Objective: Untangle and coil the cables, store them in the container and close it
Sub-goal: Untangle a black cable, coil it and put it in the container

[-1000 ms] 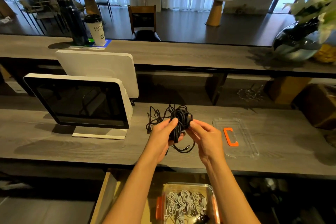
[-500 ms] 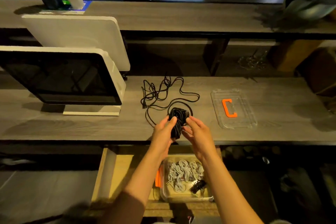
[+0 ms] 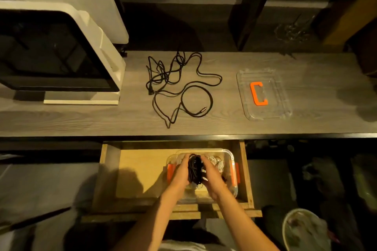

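A coiled black cable (image 3: 195, 168) sits between my two hands, low inside the clear container (image 3: 230, 156) with orange side clips. My left hand (image 3: 180, 173) grips its left side and my right hand (image 3: 212, 175) grips its right side. White coiled cables (image 3: 216, 164) lie in the container beside and under the bundle. A second black cable (image 3: 177, 87) lies loose and tangled on the grey wooden counter. The clear lid (image 3: 263, 93) with an orange handle rests flat on the counter to the right.
The container stands in an open wooden drawer (image 3: 142, 171) below the counter edge. A white point-of-sale screen (image 3: 55, 51) fills the counter's left. Dark shelving runs behind the counter. A round bin (image 3: 304, 230) sits at the bottom right.
Both hands have carried the coiled black cable from above the counter edge down into the container in the drawer. My head has tilted further down.
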`<action>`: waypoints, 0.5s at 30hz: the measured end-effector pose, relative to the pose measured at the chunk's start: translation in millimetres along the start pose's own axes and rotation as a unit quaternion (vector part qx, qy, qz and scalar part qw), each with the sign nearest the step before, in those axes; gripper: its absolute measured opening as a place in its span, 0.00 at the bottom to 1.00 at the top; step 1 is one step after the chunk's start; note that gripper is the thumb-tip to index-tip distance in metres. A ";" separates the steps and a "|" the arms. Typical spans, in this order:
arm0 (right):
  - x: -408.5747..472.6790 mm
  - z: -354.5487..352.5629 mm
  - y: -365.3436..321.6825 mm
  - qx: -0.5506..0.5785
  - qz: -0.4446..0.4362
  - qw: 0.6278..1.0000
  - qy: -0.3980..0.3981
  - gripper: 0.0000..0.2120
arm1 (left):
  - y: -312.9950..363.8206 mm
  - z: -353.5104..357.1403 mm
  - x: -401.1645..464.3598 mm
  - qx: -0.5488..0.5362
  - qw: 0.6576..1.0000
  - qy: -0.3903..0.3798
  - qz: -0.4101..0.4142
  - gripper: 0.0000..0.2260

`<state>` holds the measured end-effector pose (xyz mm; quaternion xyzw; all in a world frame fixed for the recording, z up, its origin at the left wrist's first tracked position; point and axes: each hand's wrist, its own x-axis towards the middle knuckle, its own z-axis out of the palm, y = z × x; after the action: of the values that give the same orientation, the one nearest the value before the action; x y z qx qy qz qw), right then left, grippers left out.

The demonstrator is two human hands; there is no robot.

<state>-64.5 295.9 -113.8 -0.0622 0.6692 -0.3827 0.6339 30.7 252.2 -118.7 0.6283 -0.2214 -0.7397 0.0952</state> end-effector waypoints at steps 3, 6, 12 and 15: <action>6.8 2.9 10.8 -0.010 0.028 1.000 -0.006 0.15 | -14.1 -2.7 7.5 0.022 0.999 0.015 -0.020 0.28; 13.9 4.9 16.9 -0.007 0.048 0.999 0.003 0.15 | -24.5 -5.9 19.6 0.059 0.997 0.035 -0.018 0.33; 19.9 5.1 1.5 -0.016 -0.056 0.993 0.105 0.14 | 8.5 -21.1 23.1 0.157 0.983 0.067 0.065 0.36; 20.5 5.5 -28.7 0.010 -0.104 0.987 0.120 0.12 | 44.0 -16.1 11.7 0.123 0.984 0.047 0.121 0.26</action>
<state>-75.0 261.8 -112.8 -0.0786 0.7263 -0.4584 0.5062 38.0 205.1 -111.3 0.6377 -0.3799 -0.6599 0.1164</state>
